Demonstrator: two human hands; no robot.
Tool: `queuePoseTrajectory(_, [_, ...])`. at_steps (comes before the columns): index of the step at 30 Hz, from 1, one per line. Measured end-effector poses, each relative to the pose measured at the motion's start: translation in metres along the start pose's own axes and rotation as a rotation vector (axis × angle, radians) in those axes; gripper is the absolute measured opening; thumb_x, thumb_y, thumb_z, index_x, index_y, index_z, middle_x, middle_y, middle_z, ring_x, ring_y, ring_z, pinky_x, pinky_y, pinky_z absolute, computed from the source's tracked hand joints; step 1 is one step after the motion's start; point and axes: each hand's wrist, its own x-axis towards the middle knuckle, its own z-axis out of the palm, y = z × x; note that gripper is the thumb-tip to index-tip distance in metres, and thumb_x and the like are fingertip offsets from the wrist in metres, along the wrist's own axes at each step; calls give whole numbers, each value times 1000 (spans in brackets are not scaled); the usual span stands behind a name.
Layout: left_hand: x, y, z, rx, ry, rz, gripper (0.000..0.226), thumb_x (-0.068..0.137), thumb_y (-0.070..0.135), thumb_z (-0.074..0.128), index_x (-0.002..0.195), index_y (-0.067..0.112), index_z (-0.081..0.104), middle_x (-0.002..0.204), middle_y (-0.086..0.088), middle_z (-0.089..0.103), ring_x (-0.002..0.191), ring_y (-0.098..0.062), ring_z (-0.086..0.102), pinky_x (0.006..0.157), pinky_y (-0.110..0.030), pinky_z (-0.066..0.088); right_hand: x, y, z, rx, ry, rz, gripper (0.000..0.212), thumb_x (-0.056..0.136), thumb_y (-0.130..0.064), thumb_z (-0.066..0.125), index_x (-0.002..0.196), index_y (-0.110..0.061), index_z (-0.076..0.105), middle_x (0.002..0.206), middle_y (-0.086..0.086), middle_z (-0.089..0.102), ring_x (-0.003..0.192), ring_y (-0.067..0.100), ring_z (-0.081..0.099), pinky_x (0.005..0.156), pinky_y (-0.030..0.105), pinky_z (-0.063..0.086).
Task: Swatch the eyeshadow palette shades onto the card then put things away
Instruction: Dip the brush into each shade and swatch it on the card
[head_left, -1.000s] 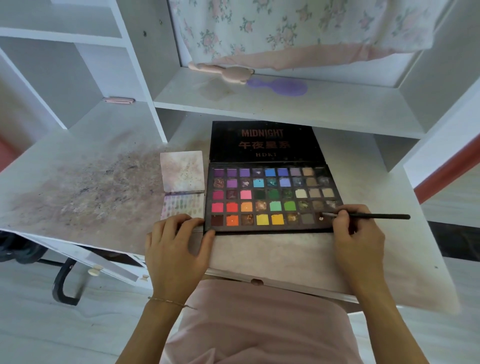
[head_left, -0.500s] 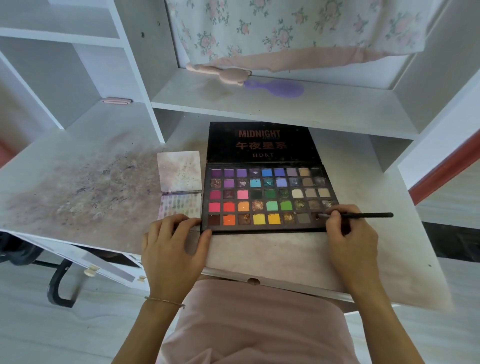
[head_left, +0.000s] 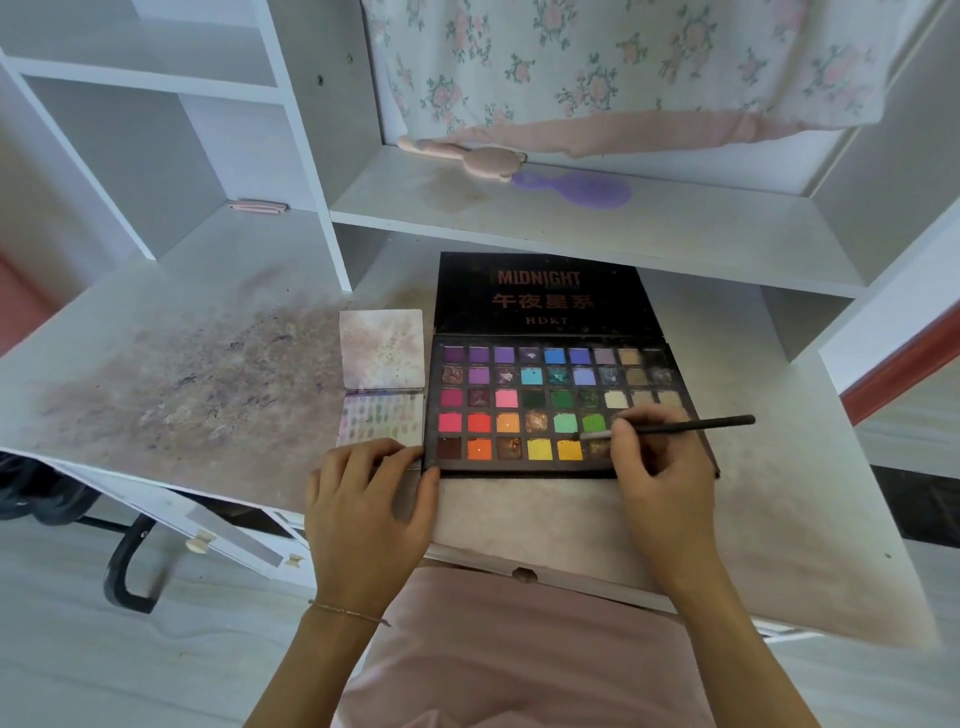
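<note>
On the desk (head_left: 779, 545) ahead of me lies the open eyeshadow palette (head_left: 550, 405), lid reading "MIDNIGHT" and "HDKT". My right hand (head_left: 660, 467) pinches the brush (head_left: 691, 425) over its bottom rows. My left hand (head_left: 363, 509) lies flat, fingers on the swatch card (head_left: 382, 415).

Open multicoloured eyeshadow palette (head_left: 550, 405) lies flat beside swatched card (head_left: 382, 418), brush (head_left: 691, 426) above it.
</note>
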Motion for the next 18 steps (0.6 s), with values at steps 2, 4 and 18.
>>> queuePoseTrajectory(2, [0,-1,-1,-14,0,12,30,80,35,53,86,13,72,85,-3,67,81,-24,57,69,-33,42,-1,-3,12,14,-62,12,25,87,-10,56,79,-34,54,73,-6,63,69,5,60,62,11,48])
queuePoseTrajectory(4, [0,-3,-1,-42,12,26,29,81,33,52,85,12,71,85,-2,67,83,-20,53,71,-30,40,-2,-7,25,23,-118,10,23,87,-11,56,78,-31,54,75,-13,64,66,4,59,58,9,46])
queuePoseTrajectory(18, [-8,-28,1,-39,133,70,26,82,26,50,85,13,73,88,-1,70,88,-15,50,74,-28,37,-4,-21,100,-72,-322,-90,16,87,-9,56,79,-23,56,65,-15,61,65,-1,57,55,13,45])
